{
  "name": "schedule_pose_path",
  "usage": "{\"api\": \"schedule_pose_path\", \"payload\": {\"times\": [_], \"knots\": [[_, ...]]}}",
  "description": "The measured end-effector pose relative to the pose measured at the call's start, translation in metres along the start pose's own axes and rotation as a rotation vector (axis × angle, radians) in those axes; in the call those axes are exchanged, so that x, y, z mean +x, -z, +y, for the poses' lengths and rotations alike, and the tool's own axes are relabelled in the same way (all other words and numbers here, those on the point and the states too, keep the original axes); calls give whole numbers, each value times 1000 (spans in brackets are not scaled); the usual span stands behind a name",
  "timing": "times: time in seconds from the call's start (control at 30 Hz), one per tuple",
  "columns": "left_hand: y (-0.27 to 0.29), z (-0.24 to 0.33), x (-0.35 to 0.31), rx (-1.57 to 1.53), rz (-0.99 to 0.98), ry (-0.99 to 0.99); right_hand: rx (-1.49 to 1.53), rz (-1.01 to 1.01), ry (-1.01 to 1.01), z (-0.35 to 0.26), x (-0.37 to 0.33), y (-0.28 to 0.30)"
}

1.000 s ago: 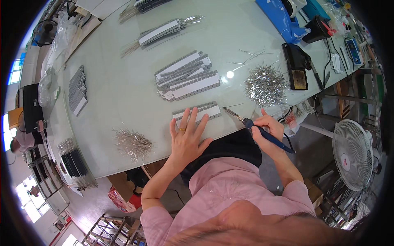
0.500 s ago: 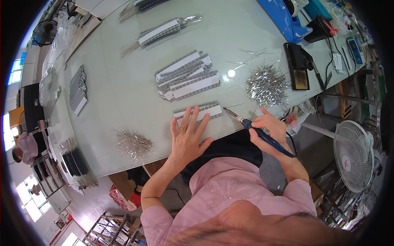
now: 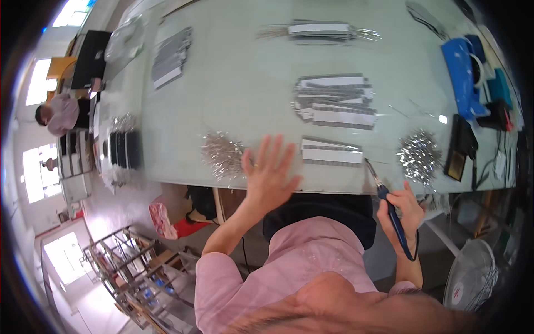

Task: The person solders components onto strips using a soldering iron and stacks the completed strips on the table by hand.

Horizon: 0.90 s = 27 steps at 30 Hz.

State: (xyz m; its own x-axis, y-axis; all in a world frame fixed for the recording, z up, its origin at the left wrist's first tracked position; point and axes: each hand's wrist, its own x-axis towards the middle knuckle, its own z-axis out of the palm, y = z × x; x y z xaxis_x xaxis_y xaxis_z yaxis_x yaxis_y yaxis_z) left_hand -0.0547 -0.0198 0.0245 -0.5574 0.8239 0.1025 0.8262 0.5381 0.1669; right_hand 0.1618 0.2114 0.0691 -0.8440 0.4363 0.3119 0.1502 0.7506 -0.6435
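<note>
My left hand (image 3: 271, 173) is over the table's near edge, fingers spread and holding nothing. It lies between a pile of short silvery wires (image 3: 221, 155) and a pair of pale strips with grey segmented edges (image 3: 331, 152); its thumb side is apart from the strips. In my right hand (image 3: 409, 210) is a dark blue soldering iron (image 3: 395, 224), held like a pen. The iron's metal tip points at the right end of the strips, close to a thin wire there. Whether the tip touches that wire I cannot tell.
Similar strips lie stacked (image 3: 343, 118) farther back, with a wired bundle (image 3: 318, 30) beyond. A second wire pile (image 3: 420, 158) sits right, beside a black soldering stand (image 3: 457, 161). More strips (image 3: 171, 55) lie far left. A fan (image 3: 470, 275) stands lower right; another person (image 3: 62, 113) is far left.
My left hand has lifted off the strips and moved left toward the wire pile. The soldering iron stays by the strips' right end. The whole view has turned and shifted.
</note>
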Motion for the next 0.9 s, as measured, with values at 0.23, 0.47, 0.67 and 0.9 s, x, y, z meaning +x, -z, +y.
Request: {"api": "schedule_pose_path", "payload": {"times": [0.23, 0.47, 0.67, 0.9], "knots": [[19, -59, -33, 251, 97, 283, 28, -27, -36, 1, 1, -4], [1, -12, -16, 8, 34, 113, 29, 9, -66, -6, 0, -7], [-1, -9, -20, -64, 106, 143, 40, 38, -112, -4, -4, -9], [-9, -11, -30, -76, 131, 149, 165, 101, -253, 4, -17, -10]]}}
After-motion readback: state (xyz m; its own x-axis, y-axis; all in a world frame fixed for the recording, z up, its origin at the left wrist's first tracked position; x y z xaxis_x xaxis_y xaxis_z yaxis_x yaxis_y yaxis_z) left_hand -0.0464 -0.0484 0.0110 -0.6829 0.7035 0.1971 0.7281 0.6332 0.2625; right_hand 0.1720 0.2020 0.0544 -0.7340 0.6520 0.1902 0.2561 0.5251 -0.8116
